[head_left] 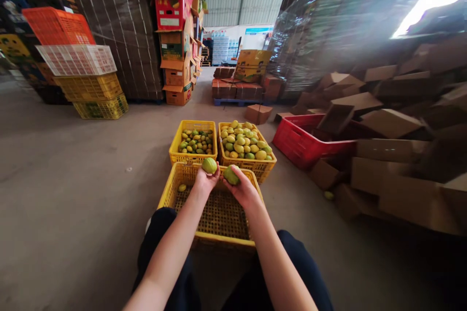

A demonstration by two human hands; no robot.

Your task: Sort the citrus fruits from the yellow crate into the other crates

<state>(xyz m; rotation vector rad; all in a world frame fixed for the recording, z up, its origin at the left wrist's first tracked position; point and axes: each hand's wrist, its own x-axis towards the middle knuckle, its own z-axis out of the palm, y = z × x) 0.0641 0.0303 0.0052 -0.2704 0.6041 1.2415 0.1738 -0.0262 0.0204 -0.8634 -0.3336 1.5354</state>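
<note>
My left hand holds a yellow-green lemon resting on its fingers. A greener lemon is gripped in my right hand, close beside the first. Both hands are above the far side of a yellow plastic crate between my knees. One small yellow lemon lies in that crate at the left. Beyond it, the left yellow crate holds smaller green and orange-yellow fruit. The right yellow crate is heaped with yellow-green lemons.
A red crate stands to the right, against a heap of cardboard boxes. One fruit lies on the floor there. Stacked crates, a tall carton column and a loaded blue pallet stand farther back.
</note>
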